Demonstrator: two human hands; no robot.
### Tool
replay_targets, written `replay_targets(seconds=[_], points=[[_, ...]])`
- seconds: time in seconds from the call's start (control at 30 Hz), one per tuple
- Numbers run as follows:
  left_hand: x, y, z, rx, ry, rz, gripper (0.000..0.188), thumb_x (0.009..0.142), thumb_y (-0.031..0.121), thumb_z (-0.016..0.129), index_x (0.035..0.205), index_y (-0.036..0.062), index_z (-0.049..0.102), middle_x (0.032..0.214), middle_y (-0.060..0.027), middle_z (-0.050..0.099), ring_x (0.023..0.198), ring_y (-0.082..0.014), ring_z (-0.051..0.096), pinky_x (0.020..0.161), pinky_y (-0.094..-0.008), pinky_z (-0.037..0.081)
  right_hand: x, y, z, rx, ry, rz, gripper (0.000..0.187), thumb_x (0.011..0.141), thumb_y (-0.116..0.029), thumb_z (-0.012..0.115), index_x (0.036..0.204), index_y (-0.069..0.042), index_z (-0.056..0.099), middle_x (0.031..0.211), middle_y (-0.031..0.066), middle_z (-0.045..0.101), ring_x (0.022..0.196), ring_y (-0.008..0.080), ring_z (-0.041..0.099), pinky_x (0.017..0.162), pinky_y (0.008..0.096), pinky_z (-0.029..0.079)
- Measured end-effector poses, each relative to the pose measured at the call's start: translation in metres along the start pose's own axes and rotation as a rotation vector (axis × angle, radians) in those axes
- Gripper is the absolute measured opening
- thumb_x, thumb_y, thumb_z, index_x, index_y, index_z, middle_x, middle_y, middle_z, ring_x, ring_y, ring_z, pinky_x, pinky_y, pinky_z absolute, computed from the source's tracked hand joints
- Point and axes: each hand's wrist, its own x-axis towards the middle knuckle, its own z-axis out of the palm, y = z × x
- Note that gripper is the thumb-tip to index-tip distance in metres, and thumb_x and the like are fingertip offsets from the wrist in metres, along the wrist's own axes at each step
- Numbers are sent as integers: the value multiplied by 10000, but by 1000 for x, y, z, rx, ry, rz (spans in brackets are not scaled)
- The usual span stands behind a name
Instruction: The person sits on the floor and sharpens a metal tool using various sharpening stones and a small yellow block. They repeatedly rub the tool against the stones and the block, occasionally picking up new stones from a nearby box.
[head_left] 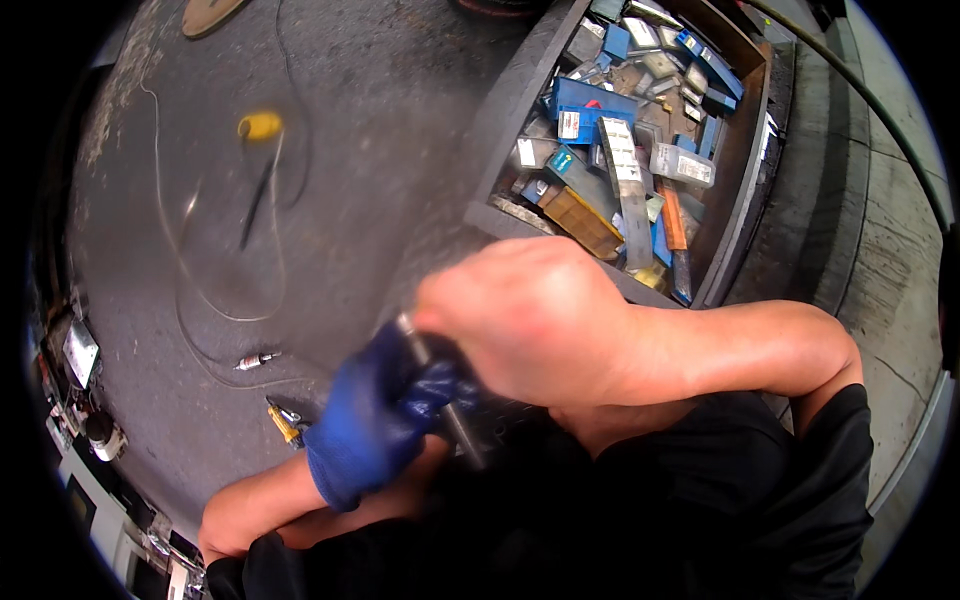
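Note:
My left hand [375, 415], in a blue work glove, is closed around a slim metal rod [463, 432] held at a slant in front of my body. The rod's upper end shows above the glove, and its lower end reaches toward my dark shirt. Bare and curled, my right hand [545, 305] is up against that upper end. Its fingers face away from view, so what they grip is hidden. Both hands are slightly blurred.
At the upper right, a wooden drawer [487, 140] holds many small plastic cases and blue boxes. A yellow-handled tool [260, 126], thin cords, a small silver cylindrical fitting [257, 361] and yellow-handled pliers [285, 423] lie on the dark grey surface [345, 190] to the left.

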Motion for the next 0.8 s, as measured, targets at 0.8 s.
replay_targets(seconds=[0.8], points=[[6, -20, -2, 399, 111, 79, 315, 1081, 331, 641, 1176, 37, 581, 828, -191, 740, 762, -410, 765, 682, -463, 586, 0, -11, -2, -231, -214, 247, 201, 941, -223, 733, 810, -101, 640, 708, 94, 639, 659, 311, 686, 559, 424, 530]])
